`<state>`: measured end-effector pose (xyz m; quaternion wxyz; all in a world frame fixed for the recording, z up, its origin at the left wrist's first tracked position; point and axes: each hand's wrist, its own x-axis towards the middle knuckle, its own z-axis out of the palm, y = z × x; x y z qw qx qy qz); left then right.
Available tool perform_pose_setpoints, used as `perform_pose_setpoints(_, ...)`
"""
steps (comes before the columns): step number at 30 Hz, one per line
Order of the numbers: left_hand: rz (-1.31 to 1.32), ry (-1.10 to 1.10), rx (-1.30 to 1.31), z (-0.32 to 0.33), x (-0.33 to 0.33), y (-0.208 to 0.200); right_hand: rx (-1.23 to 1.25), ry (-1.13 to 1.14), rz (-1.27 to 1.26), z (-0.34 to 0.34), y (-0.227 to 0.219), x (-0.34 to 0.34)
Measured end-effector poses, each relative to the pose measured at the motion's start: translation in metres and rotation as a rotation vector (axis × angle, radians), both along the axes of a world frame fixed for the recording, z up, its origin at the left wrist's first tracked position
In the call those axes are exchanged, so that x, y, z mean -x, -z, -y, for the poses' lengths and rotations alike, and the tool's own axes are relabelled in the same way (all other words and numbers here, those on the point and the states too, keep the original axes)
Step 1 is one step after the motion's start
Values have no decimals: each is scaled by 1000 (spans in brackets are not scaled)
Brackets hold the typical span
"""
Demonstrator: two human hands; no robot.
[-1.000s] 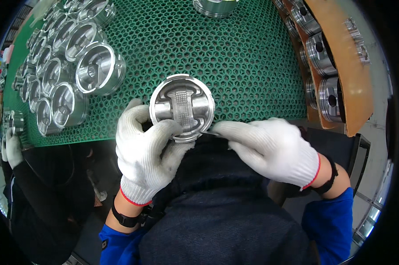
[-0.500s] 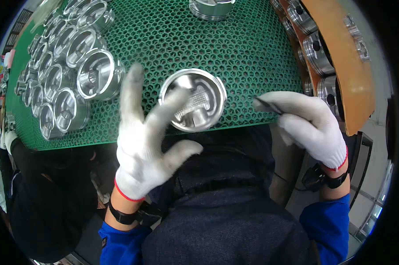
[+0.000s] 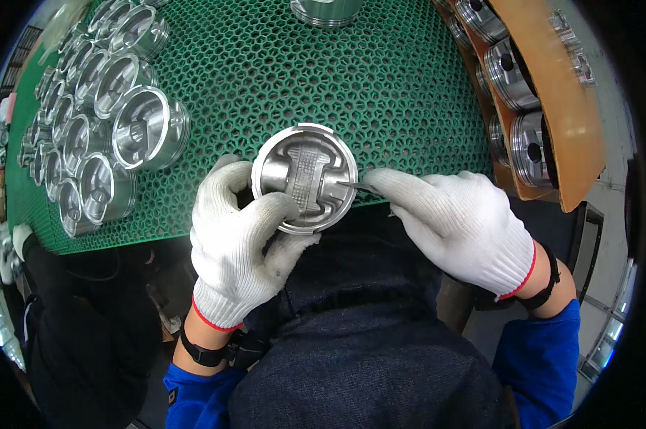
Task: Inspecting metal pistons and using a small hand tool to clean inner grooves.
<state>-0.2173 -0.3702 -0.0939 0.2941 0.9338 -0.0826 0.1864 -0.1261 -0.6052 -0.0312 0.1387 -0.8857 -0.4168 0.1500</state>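
At frame centre, the gloved left hand (image 3: 234, 247) curls its fingers around a silver piston (image 3: 305, 177), open side up. The right hand (image 3: 459, 222) pinches a thin metal tool (image 3: 353, 186) touching the piston's inside.

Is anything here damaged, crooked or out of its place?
Nothing stands out. The left hand holds one piston open side up; the right hand puts a thin metal tool to its rim. The other pistons stand in rows on the green mat.
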Motion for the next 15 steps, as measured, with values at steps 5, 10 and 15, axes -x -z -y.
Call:
perform_pose_setpoints(5,-2,11,-14,4,4,-2,152,-28,40,-8,-12,4)
perform_pose_setpoints(10,-97,-54,-41,12,9,-3,132,-22,-144,-10,-7,12)
perform_pose_setpoints(15,-53,-73,-41,8,7,-7,-217,13,-535,-14,9,12)
